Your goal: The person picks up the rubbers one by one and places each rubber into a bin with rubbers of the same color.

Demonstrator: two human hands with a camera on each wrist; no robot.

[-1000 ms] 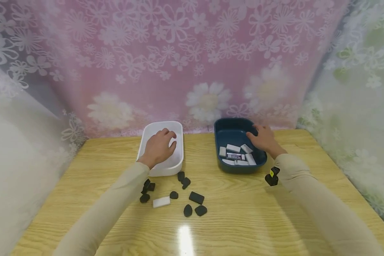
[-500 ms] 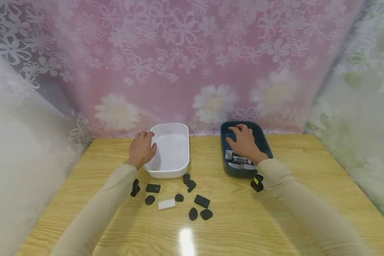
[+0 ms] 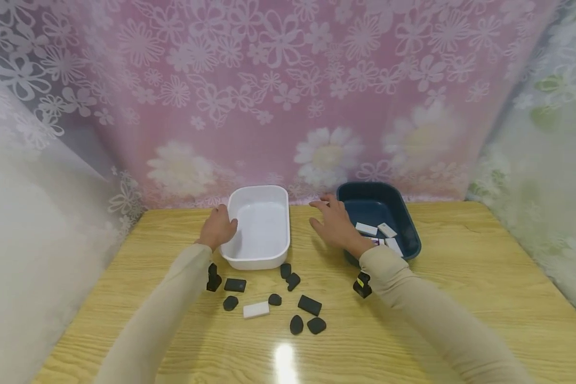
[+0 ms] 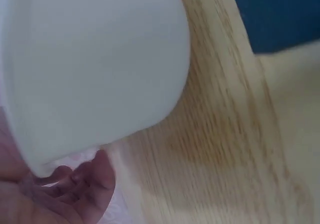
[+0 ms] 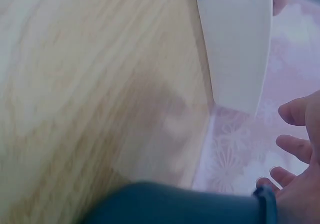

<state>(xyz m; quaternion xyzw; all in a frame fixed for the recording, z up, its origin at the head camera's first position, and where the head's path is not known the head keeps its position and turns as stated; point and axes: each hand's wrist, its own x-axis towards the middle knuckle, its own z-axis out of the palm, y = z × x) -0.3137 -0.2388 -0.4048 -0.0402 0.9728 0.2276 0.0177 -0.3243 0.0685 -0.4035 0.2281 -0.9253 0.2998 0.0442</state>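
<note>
My left hand [image 3: 217,228] grips the left rim of a white plastic basin [image 3: 288,229]; in the left wrist view its fingers [image 4: 97,184] curl beneath the edge of the basin [image 4: 100,68]. My right hand [image 3: 333,221] is spread over the left side of a dark blue basin [image 3: 415,229], reaching toward the white one and holding nothing. In the right wrist view, that hand [image 5: 305,149] has its fingers apart, away from the white basin [image 5: 237,48]. Several white block erasers [image 3: 386,230] lie in the blue basin, partly hidden by the right hand.
In front of the white basin lie a white block [image 3: 256,310], black rectangular blocks [image 3: 310,305] and several small dark rounded pieces [image 3: 316,326] on the wooden table [image 3: 197,341]. A floral curtain [image 3: 249,133] hangs behind. Black wrist cameras [image 3: 362,286] sit on both wrists.
My right hand has moved left from the blue basin's right side, across it, to its left side. My left hand has shifted from over the white basin to its left rim. The head view has shifted slightly.
</note>
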